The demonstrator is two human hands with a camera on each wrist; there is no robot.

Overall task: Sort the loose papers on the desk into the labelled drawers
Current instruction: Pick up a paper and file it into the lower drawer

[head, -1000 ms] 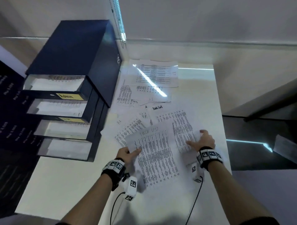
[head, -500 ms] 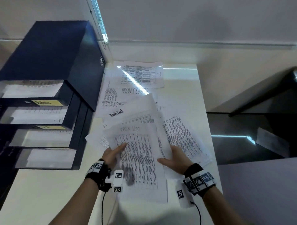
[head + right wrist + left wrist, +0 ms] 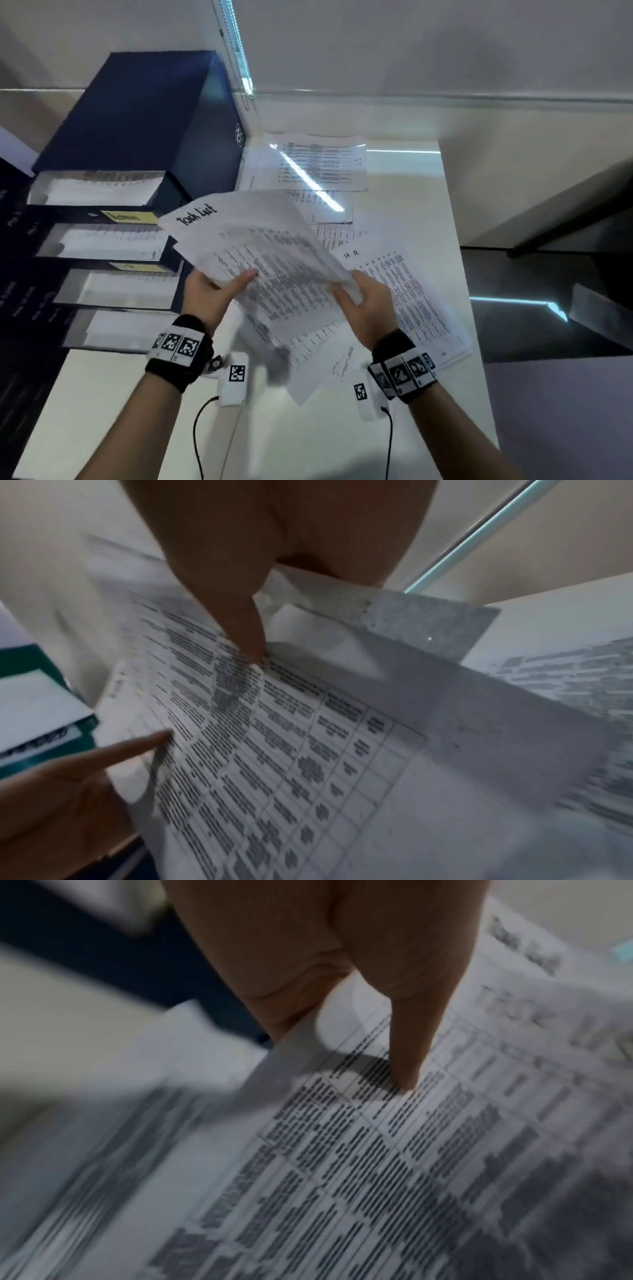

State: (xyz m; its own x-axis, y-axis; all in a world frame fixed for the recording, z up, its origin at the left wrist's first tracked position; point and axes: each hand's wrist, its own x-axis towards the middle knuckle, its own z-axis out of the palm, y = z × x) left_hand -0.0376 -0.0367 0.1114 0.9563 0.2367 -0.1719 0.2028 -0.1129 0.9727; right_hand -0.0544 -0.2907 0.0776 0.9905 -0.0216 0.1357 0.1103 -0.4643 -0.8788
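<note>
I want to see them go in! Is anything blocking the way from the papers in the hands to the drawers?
Nothing visible does. The papers, held by the left hand and right hand, hang right beside the open drawers.

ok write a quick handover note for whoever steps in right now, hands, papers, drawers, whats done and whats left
Left hand grips the left edge of the Task List sheets, thumb on top. Right hand grips their right edge.
The sheets are held up off the desk, beside the blue drawer unit.
Four drawers stand open with paper already in them; the top label is too blurred to read for sure.
Left: file the held sheets, then the HR sheet, the IT sheet and the other loose sheets on the desk.
</note>
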